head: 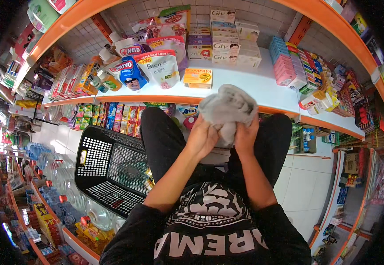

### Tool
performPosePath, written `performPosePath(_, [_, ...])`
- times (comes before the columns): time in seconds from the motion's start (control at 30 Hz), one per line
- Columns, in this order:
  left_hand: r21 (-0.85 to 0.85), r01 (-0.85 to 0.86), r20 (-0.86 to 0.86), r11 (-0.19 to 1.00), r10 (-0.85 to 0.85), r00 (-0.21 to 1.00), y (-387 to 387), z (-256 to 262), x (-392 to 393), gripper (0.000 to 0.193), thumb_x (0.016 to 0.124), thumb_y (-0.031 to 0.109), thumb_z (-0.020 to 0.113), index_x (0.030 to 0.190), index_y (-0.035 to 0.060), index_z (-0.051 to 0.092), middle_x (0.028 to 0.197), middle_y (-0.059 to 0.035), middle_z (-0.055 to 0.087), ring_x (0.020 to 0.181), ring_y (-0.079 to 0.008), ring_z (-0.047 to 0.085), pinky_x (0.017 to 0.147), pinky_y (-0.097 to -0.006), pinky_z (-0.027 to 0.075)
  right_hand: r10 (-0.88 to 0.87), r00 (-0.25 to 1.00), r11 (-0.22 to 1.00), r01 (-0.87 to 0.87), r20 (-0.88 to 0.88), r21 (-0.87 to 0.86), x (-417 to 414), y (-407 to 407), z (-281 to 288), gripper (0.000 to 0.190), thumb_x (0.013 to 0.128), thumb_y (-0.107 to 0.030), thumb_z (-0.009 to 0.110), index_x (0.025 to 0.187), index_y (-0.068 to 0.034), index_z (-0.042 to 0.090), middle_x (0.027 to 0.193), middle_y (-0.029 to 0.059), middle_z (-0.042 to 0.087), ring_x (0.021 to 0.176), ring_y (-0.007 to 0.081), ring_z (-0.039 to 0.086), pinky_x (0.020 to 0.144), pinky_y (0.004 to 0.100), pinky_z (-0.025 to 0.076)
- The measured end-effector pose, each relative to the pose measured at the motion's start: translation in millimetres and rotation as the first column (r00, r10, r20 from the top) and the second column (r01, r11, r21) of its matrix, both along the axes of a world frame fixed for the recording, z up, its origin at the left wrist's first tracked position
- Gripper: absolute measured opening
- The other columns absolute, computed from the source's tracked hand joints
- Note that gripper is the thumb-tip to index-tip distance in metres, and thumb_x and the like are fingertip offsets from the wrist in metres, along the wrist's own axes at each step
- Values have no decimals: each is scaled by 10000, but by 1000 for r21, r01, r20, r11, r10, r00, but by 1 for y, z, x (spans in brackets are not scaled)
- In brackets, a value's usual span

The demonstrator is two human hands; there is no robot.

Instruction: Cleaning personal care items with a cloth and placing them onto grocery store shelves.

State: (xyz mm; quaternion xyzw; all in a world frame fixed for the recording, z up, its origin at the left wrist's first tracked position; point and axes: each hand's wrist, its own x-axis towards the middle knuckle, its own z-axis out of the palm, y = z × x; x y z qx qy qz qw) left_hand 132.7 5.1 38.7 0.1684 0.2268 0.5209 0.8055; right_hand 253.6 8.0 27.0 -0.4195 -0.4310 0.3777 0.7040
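Observation:
A crumpled grey cloth (226,106) is held up in front of the shelf's orange front edge, above my knees. My left hand (202,137) grips its lower left side, and my right hand (246,134) grips its lower right side. A loose fold of the cloth hangs between the two hands. Just behind the cloth, on the white shelf (244,78), stands an orange papaya soap box (198,79). Left of that box stands a white Biore refill pouch (162,70), with a blue Nuvo pouch (130,73) beside it.
Stacked Giv soap boxes (225,49) stand at the shelf's back. Pink soap packs (283,73) and toothpaste boxes fill its right side. A black perforated plastic basket (112,165) is tilted at my left. Large water bottles (96,215) stand beyond it. An orange-edged shelf (66,23) overhangs.

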Motion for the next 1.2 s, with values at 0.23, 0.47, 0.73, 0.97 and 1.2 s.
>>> performPosePath(0.23, [54,46,-55,997,-43,998,-10,1,-19,471,861,102,415,1300,128,247,1192,-77,430,1037,-193,482,822,-336,428,50,998,957,-42,22,-288,-4,-4,6,432,765,-160,617,1125,18,459,1048,101,532,938,171,501,850,291,381])
performPosePath(0.47, [207,-192,-256,959,242,936,-36,12,-115,432,847,109,431,1255,46,305,1127,-114,483,989,-230,517,826,-391,443,-142,967,933,202,213,-299,43,17,-21,422,794,-238,579,1123,12,492,1042,105,551,924,185,525,828,298,414])
performPosePath(0.73, [186,-555,-982,811,130,-138,-141,-254,-322,378,717,277,608,994,28,538,838,-151,601,665,-242,599,587,-307,486,-146,987,845,163,75,-508,81,52,7,532,808,-336,554,1192,13,435,1162,118,492,1029,237,497,881,322,390])
performPosePath(0.97, [-362,-367,-930,857,-302,211,-270,-469,-328,137,743,151,548,840,57,572,763,-63,578,644,-209,559,571,-326,471,92,981,796,32,173,-604,81,82,-6,584,797,-367,562,1224,-4,401,1186,114,469,1019,246,495,848,350,409])
performPosePath(1.2, [-81,-663,-865,744,-383,-324,-301,-453,-341,182,762,166,554,882,32,579,730,-77,575,577,-213,546,546,-304,461,173,982,741,-179,-74,-648,74,122,-25,583,801,-375,556,1223,-1,406,1192,87,471,1046,240,477,880,338,380])
